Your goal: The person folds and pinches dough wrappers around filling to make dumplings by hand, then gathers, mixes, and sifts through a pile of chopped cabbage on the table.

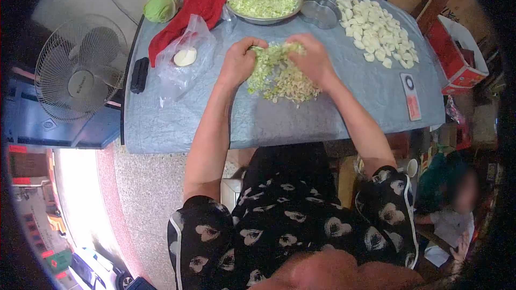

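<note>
A pile of chopped cabbage (pixel 259 78) lies on the grey-blue table cover, with pale tan chopped bits (pixel 294 87) mixed in at its front right. My left hand (pixel 240 63) curls around the far left side of the pile, fingers closed on cabbage shreds. On the far right side, my right hand (pixel 313 60) grips another bunch of shreds between thumb and fingers. The fingertips of both hands are partly hidden by the cabbage. Behind them stands a steel bowl (pixel 298 13) full of shredded cabbage.
Beside the bowl sits a lobed metal tin (pixel 321 12). Many small white pieces (pixel 376 29) cover the table's right, near a white-and-pink flat item (pixel 410 96). Leftward are a plastic bag (pixel 177 78) with a round white lump, red cloth (pixel 207 0), cabbage head (pixel 160 8) and fan (pixel 80 70).
</note>
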{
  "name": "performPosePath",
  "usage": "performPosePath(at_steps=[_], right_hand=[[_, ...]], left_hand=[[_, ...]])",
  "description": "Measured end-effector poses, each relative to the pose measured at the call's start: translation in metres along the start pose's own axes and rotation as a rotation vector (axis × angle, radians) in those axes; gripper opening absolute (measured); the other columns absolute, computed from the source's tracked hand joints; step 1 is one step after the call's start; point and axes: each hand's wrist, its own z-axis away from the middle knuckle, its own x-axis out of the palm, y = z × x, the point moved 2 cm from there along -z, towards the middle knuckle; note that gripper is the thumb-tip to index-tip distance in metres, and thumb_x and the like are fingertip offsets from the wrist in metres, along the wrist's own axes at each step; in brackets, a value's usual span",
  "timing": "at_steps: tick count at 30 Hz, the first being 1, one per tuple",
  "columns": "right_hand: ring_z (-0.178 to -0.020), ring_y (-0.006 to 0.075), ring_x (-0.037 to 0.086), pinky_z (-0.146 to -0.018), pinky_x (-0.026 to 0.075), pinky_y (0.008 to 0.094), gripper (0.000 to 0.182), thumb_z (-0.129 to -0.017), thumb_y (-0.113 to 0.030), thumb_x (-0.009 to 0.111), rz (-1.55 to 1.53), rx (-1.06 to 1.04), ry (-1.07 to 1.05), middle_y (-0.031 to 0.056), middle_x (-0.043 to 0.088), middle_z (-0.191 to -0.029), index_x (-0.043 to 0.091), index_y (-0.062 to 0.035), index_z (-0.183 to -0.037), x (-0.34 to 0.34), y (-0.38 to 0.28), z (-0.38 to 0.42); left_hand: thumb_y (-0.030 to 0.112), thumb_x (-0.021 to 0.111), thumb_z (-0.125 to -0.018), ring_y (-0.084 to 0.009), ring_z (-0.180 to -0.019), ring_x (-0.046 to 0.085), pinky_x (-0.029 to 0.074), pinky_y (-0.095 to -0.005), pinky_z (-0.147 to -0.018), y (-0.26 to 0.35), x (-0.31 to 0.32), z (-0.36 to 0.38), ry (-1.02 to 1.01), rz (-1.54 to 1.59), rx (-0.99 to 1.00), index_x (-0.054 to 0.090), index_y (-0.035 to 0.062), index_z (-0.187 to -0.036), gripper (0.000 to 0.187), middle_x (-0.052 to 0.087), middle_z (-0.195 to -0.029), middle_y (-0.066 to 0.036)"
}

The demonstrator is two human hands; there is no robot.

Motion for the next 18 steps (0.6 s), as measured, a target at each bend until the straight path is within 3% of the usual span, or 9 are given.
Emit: performPosePath(at_steps=[3,7,9,12,13,15,18], right_hand=[[-0.108,0.0278,0.063,-0.094,0.049,0.0368,0.034,-0.079,-0.012,0.073,-0.106,0.198,-0.046,0.0121,0.066,-0.110,0.066,-0.0053,-0.112,-0.023,0.003,0.003],[-0.110,0.0209,0.062,-0.097,0.045,0.0321,0.037,-0.081,-0.012,0.074,-0.306,0.368,-0.114,0.0097,0.067,-0.114,0.066,-0.0047,-0.116,-0.039,0.007,0.024],[-0.115,0.0231,0.059,-0.100,0.044,0.0341,0.042,-0.080,-0.015,0.076,-0.142,0.187,-0.070,0.0120,0.063,-0.121,0.065,-0.0050,-0.119,-0.041,0.005,0.033],[-0.124,0.0309,0.052,-0.107,0.039,0.0403,0.054,-0.076,-0.026,0.081,0.052,0.060,-0.041,0.0144,0.058,-0.130,0.063,-0.0070,-0.123,-0.034,0.000,0.046],[-0.127,0.0343,0.049,-0.110,0.037,0.0429,0.059,-0.074,-0.031,0.083,0.107,0.041,-0.035,0.0151,0.056,-0.132,0.063,-0.0079,-0.124,-0.029,-0.003,0.049],[-0.127,0.0363,0.049,-0.109,0.037,0.0445,0.059,-0.074,-0.031,0.084,0.202,0.038,-0.014,0.0159,0.056,-0.131,0.063,-0.0077,-0.123,-0.017,-0.010,0.053],[-0.124,0.0369,0.051,-0.106,0.039,0.0443,0.054,-0.076,-0.027,0.082,0.162,0.029,-0.018,0.0163,0.057,-0.128,0.063,-0.0072,-0.122,-0.005,-0.017,0.047]], left_hand=[[-0.002,0.046,-0.088,-0.0148,-0.097,0.064,0.051,-0.0280,-0.088,0.003,0.015,0.002,-0.130,0.368,-0.241,0.067,-0.0001,-0.114,0.033,0.069,-0.107,-0.008],[0.000,0.048,-0.093,-0.0149,-0.098,0.064,0.051,-0.0275,-0.088,0.025,0.021,0.006,-0.147,0.502,-0.275,0.065,0.0012,-0.118,0.031,0.068,-0.110,-0.006],[0.002,0.048,-0.094,-0.0147,-0.099,0.064,0.051,-0.0271,-0.087,0.022,0.017,0.004,-0.132,0.561,-0.260,0.065,0.0019,-0.118,0.029,0.067,-0.111,-0.005],[0.006,0.052,-0.093,-0.0183,-0.098,0.065,0.050,-0.0307,-0.088,0.017,0.005,0.000,0.049,0.416,-0.169,0.070,0.0010,-0.111,0.026,0.072,-0.105,-0.009],[0.007,0.052,-0.093,-0.0223,-0.099,0.066,0.050,-0.0326,-0.088,0.017,0.000,0.001,0.095,0.242,-0.123,0.070,0.0014,-0.110,0.025,0.072,-0.104,-0.012],[0.007,0.052,-0.092,-0.0302,-0.099,0.068,0.052,-0.0364,-0.087,0.018,-0.008,0.002,0.183,-0.106,-0.030,0.071,0.0020,-0.106,0.024,0.073,-0.103,-0.017],[0.006,0.052,-0.089,-0.0396,-0.098,0.066,0.052,-0.0430,-0.085,0.012,-0.003,0.006,0.232,-0.316,-0.066,0.072,0.0028,-0.100,0.023,0.070,-0.099,-0.022]])
